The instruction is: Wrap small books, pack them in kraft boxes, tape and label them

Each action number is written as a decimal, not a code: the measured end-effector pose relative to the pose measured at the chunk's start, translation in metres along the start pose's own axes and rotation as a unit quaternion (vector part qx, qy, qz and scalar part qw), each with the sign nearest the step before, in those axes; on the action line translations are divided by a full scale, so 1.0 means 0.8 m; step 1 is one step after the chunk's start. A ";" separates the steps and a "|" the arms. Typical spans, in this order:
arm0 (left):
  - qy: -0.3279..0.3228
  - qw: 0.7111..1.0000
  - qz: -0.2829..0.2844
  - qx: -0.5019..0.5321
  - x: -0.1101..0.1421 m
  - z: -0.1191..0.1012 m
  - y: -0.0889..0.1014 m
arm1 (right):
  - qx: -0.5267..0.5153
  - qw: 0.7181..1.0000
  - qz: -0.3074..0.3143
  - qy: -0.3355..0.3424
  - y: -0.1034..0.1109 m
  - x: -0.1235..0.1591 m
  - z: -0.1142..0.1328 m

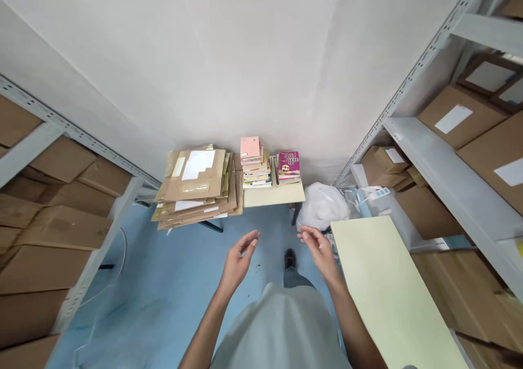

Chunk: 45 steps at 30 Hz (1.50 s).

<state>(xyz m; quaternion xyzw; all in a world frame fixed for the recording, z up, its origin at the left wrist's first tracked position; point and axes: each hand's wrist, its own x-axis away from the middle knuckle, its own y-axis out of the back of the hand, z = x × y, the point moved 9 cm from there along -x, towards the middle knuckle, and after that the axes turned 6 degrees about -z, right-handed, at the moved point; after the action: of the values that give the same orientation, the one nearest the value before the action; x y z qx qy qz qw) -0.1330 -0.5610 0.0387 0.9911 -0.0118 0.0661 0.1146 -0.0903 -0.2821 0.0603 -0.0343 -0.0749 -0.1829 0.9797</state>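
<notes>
My left hand [241, 253] hangs in the air over the blue floor, its fingers slightly bent and apart from the thumb, holding nothing. Level with it, my right hand [318, 247] is also raised and empty, fingers loosely curled with a gap to the thumb. Neither touches anything. Beyond them a low cream table [273, 196] stands against the wall. On it are a tall stack of books [257, 167] topped by a pink one and a shorter pile with a magenta book [288, 163] on top. Flattened cardboard [196, 181] is heaped to the left.
A second cream table [392, 287] lies to my right. Behind it is a white plastic bag [322, 205], with a power strip [379, 193] on the shelf nearby. Metal racks with cardboard boxes [61, 224] line both sides. A pale cable [122, 254] crosses the floor at left.
</notes>
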 end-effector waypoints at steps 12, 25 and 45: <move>0.006 0.996 -0.091 -0.014 -0.171 -0.061 -0.036 | 0.071 0.991 0.117 -0.007 -0.057 -0.205 0.012; -0.016 0.984 -0.178 -0.013 -0.354 -0.043 0.051 | 0.099 0.983 0.145 0.043 -0.192 -0.348 0.036; -0.283 0.891 0.059 -0.351 -0.488 -0.027 -0.012 | 0.446 0.829 0.185 0.282 -0.371 -0.422 0.001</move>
<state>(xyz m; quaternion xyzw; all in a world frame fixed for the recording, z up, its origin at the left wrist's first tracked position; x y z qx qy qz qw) -0.5219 -0.5435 0.0052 0.8606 -0.1246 -0.2190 0.4426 -0.5091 -0.4390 0.0193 0.4463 0.1388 0.0536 0.8824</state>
